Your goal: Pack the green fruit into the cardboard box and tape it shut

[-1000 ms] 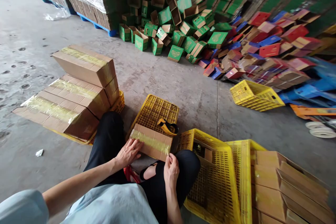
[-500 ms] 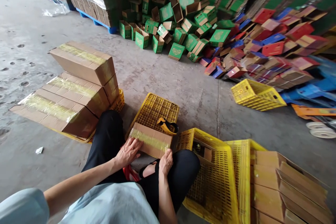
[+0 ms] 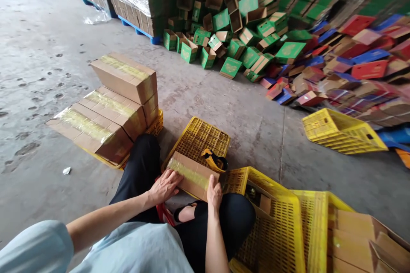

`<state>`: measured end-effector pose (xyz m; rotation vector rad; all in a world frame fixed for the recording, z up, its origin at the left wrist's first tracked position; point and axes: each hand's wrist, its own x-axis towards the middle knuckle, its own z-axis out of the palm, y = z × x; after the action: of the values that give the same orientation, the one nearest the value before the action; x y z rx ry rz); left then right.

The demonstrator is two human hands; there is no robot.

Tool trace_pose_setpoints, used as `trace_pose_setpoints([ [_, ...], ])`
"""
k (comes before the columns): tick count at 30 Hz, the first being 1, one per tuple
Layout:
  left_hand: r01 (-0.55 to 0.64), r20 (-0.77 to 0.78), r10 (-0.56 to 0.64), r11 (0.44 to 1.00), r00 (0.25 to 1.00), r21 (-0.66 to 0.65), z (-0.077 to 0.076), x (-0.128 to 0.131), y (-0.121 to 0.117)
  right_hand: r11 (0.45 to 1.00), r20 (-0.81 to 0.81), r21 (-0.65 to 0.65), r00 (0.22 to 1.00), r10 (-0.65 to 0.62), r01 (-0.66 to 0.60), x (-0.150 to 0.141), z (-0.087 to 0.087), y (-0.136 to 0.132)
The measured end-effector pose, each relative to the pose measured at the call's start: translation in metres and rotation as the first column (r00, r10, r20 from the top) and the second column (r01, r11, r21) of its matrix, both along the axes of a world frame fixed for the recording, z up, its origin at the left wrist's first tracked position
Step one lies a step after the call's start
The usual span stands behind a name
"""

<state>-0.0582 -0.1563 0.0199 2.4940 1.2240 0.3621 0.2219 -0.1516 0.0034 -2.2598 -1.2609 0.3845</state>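
Note:
A closed cardboard box [image 3: 191, 175] with yellowish tape along its top lies across the near part of an upturned yellow crate [image 3: 209, 132]. My left hand [image 3: 165, 185] rests on the box's left part, fingers stretched flat over the taped top. At the right end, my right hand [image 3: 214, 193] grips the corner, its thumb up on the top and its other fingers partly hidden. Just behind the box, a yellow-and-black tape dispenser [image 3: 214, 161] lies on the crate.
Taped cardboard boxes [image 3: 118, 106] are stacked on a crate at left. To my right stand a yellow crate [image 3: 288, 222] with an open carton inside and another holding cartons [image 3: 354, 239]. Green boxes [image 3: 231, 67] and red-and-blue boxes [image 3: 368, 70] lie heaped beyond, near a tilted yellow crate [image 3: 341, 132].
The view has swung left, so the scene sits further right. My right hand has moved up the box's right end, its thumb now on the top. My left hand stays on the left part.

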Motion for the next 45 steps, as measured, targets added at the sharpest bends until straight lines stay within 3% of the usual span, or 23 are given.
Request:
trace_pose_setpoints([
  [4, -0.033, 0.038, 0.032, 0.999, 0.999, 0.009, 0.001, 0.004, 0.001, 0.968, -0.031, -0.229, 0.993, -0.11, 0.1, -0.009, 0.003, 0.002],
  [10, -0.095, 0.058, 0.092, 0.995, 0.994, 0.043, -0.003, 0.013, 0.007, 0.932, -0.061, -0.336, 0.984, -0.166, 0.136, -0.012, 0.012, 0.003],
  [22, -0.116, -0.082, 0.119, 0.992, 0.989, 0.041, -0.016, 0.024, 0.011, 0.944, -0.074, -0.27, 0.974, -0.216, 0.189, -0.01, 0.004, 0.003],
  [33, -0.089, -0.04, 0.091, 0.995, 0.995, 0.047, -0.015, 0.025, 0.023, 0.974, -0.048, -0.155, 0.983, -0.178, 0.168, -0.004, -0.008, 0.002],
  [38, -0.124, -0.004, 0.124, 0.989, 0.992, 0.078, -0.014, -0.003, 0.023, 0.997, -0.013, -0.01, 0.997, -0.078, 0.078, -0.011, -0.003, -0.007],
  [40, -0.154, -0.016, 0.155, 0.985, 0.988, 0.081, -0.014, -0.009, 0.022, 0.996, 0.066, 0.079, 0.997, 0.042, -0.047, -0.023, -0.003, -0.016],
  [42, -0.169, -0.036, 0.172, 0.983, 0.984, 0.072, -0.014, -0.009, 0.022, 0.96, 0.193, 0.131, 0.956, 0.219, -0.247, -0.039, -0.007, -0.025],
  [45, -0.196, -0.053, 0.199, 0.979, 0.979, 0.056, -0.013, -0.001, 0.026, 0.906, 0.321, 0.081, 0.872, 0.37, -0.415, -0.064, -0.014, -0.036],
])
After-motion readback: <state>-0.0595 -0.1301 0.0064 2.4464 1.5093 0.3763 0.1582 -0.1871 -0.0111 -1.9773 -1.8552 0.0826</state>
